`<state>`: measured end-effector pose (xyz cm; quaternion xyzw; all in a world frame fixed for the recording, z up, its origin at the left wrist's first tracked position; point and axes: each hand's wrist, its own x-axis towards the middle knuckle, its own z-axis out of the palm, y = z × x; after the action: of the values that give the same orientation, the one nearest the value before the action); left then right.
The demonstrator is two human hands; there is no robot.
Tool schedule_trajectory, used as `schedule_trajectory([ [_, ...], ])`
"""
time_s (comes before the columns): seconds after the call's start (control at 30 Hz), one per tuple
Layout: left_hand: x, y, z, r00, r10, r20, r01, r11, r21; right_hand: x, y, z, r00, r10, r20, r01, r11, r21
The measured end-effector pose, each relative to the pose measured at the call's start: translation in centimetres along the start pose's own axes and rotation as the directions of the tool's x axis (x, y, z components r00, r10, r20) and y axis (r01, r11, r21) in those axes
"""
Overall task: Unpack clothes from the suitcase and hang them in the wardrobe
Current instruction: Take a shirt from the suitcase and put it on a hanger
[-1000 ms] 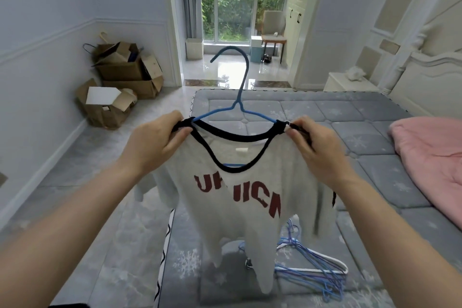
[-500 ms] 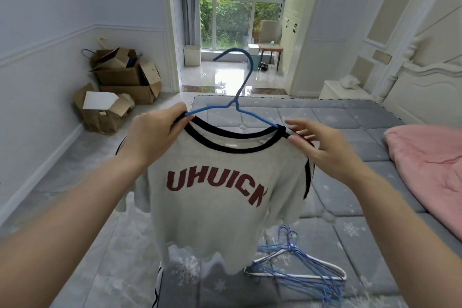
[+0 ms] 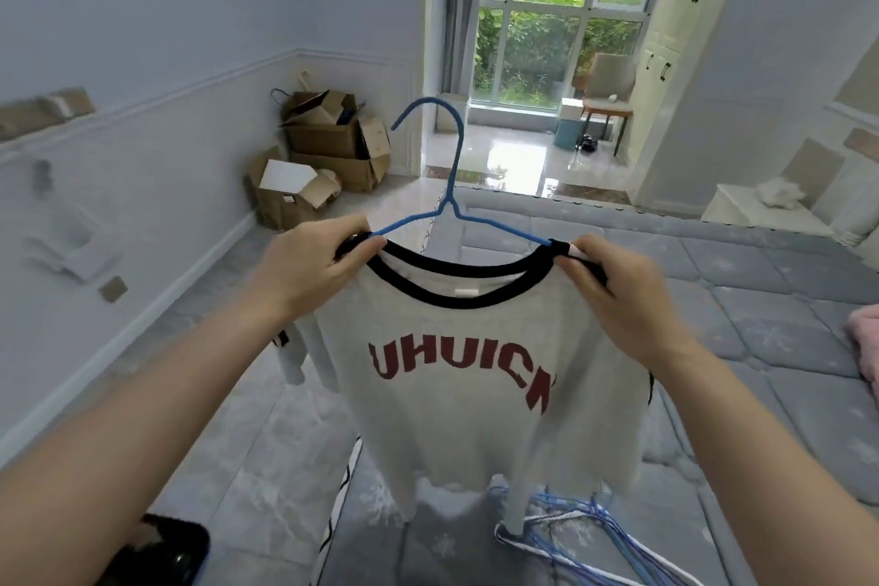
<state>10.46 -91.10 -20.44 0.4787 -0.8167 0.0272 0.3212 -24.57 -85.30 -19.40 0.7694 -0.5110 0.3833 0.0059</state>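
Grey cotton T-shirt with black collar and red lettering (image 3: 475,371) hangs on a blue wire hanger (image 3: 449,186), held up over the grey quilted mattress (image 3: 761,300). Left hand (image 3: 309,266) and right hand (image 3: 618,295) each pinch a shoulder. Spare wire hangers (image 3: 571,533) lie beneath; cardboard boxes (image 3: 323,157) stand by the wall.

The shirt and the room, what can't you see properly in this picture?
- Hanger, head view: its lower part is hidden inside the shirt.
- Spare hangers: partly behind the shirt hem, cut off by the bottom edge.
- Pink blanket: cut off by the right edge.
- Suitcase: not in view.
- Boxes: contents too small to tell.
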Motion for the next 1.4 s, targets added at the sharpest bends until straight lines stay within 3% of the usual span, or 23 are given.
schedule_trajectory([
  [0.2,-4.8,-0.3,-4.3,0.988,-0.151,0.013,0.151,0.988,0.038,1.3,-0.6,2.3,0.992,-0.107,0.069,0.097,0.985,0.141],
  [0.4,-11.8,3.3,-7.2,0.921,-0.365,-0.134,0.381,0.917,0.122,1.2,-2.1,3.9,0.960,-0.242,0.140,0.174,0.909,0.378],
  [0.53,-18.4,7.2,-9.9,0.824,-0.509,-0.250,0.558,0.808,0.192,0.8,-5.3,5.7,0.903,-0.390,0.180,0.251,0.819,0.516],
  [0.83,-33.1,19.1,-17.4,0.537,-0.741,-0.402,0.834,0.538,0.123,-3.2,-17.0,7.2,0.718,-0.674,0.173,0.359,0.572,0.738],
  [1.0,-37.7,24.7,-20.6,0.414,-0.768,-0.489,0.907,0.395,0.147,-5.4,-22.8,7.0,0.651,-0.740,0.171,0.320,0.471,0.822],
  [1.07,-40.5,28.3,-22.1,0.332,-0.751,-0.571,0.941,0.303,0.148,-7.3,-26.3,6.6,0.595,-0.788,0.159,0.293,0.397,0.870],
  [1.2,-44.6,33.5,-24.4,0.292,-0.636,-0.714,0.957,0.187,0.224,-10.5,-31.5,5.4,0.534,-0.834,0.139,0.232,0.302,0.925],
  [1.4,-50.6,38.5,-28.3,0.235,-0.545,-0.805,0.970,0.085,0.226,-16.5,-38.5,3.2,0.490,-0.866,0.096,0.224,0.232,0.947],
])
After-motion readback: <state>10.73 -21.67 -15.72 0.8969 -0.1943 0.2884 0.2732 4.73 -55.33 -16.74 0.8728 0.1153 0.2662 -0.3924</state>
